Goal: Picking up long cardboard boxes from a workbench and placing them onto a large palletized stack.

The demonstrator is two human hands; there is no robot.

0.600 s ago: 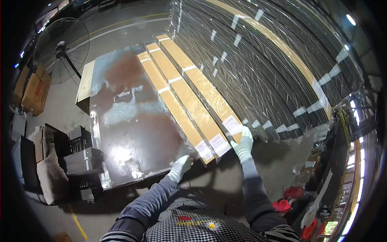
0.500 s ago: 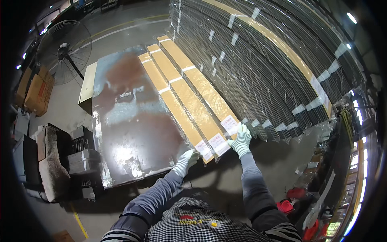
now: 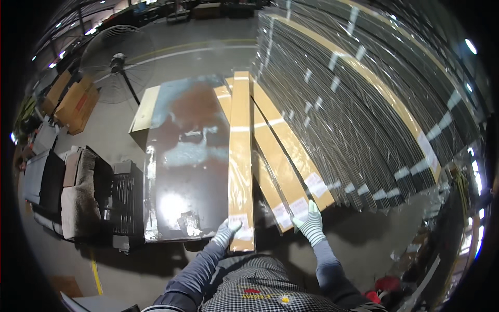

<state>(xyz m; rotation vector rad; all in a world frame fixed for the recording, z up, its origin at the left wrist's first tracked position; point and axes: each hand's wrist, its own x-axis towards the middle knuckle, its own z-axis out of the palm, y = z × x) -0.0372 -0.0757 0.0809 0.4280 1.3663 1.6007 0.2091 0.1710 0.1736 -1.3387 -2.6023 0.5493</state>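
Note:
A long flat cardboard carton [image 3: 240,171], wrapped in clear film with a white label near its end, lies lengthwise toward me, partly over the table edge. My left hand [image 3: 227,232], in a pale striped glove, grips its near left edge, thumb on top by the label. To its right, similar long cartons [image 3: 283,164] fan out at a slant, labels at their near ends. My right hand [image 3: 311,226], gloved alike, touches the near end of these cartons, thumb and fingers apart. Its contact underneath is hidden.
A dark, stained metal-topped table [image 3: 192,182] lies under the cartons. Tall stacks of film-wrapped dark strips [image 3: 353,114] rise on the right. A large fan [image 3: 118,62] and brown boxes [image 3: 78,104] stand at the far left, a fleece-draped seat [image 3: 80,208] nearer.
The left carton has swung away from the others and come toward me, with my left hand now on its near end. My right hand stays at the other cartons' ends. The view has shifted.

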